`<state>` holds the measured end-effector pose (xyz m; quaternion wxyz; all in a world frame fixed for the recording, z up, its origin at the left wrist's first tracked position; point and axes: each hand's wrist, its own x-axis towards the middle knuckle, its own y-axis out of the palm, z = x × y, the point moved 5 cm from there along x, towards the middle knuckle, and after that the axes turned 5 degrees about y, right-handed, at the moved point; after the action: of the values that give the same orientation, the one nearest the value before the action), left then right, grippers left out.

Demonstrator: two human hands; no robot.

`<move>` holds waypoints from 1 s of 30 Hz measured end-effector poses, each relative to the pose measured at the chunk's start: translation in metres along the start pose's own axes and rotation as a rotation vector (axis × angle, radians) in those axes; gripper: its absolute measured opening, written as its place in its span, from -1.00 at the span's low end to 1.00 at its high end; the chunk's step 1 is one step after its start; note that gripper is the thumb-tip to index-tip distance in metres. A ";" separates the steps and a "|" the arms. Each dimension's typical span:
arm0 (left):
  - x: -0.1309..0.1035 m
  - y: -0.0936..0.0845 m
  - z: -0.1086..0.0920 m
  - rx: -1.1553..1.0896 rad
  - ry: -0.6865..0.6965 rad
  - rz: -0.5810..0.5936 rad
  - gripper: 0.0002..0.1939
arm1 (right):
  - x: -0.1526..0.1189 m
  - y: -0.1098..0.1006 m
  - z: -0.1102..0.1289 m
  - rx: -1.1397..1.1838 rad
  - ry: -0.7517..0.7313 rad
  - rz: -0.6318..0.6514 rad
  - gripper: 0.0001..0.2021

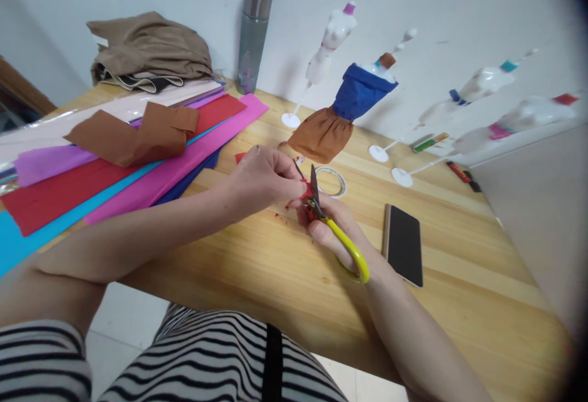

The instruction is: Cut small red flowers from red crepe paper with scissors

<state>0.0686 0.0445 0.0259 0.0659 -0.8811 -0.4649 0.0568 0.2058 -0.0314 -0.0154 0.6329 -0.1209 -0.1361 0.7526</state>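
My right hand (333, 221) grips a pair of scissors (345, 244) with yellow handles, and their dark blades are spread and point away from me. Between the blades lies a small red piece of paper (306, 189). My left hand (269, 178) pinches that red piece with thumb and fingertips. A few tiny red scraps (281, 217) lie on the table below the hands. Just behind the scissors is a roll of tape (339, 181), lying flat and partly covered by the blades and my right hand.
Small white mannequins stand along the wall; one wears a blue top (362, 92) and brown skirt (321, 135). Coloured paper strips (197, 144) and folded brown cloth (151, 46) lie left. A thermos (255, 34) stands behind, a phone (404, 244) lies right on the wooden table (257, 273).
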 end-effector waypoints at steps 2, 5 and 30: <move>0.001 0.000 0.002 -0.004 0.014 -0.009 -0.74 | 0.000 0.001 0.000 0.011 -0.002 -0.003 -0.40; 0.003 -0.001 0.005 -0.004 0.026 -0.020 -0.74 | 0.001 0.003 -0.001 0.038 -0.001 0.001 -0.41; -0.002 -0.002 0.000 0.063 0.037 -0.045 -0.77 | 0.000 0.003 0.004 0.105 -0.010 0.041 -0.41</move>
<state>0.0653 0.0438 0.0266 0.1036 -0.8688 -0.4812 0.0538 0.2016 -0.0325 -0.0127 0.6220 -0.0863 -0.0970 0.7722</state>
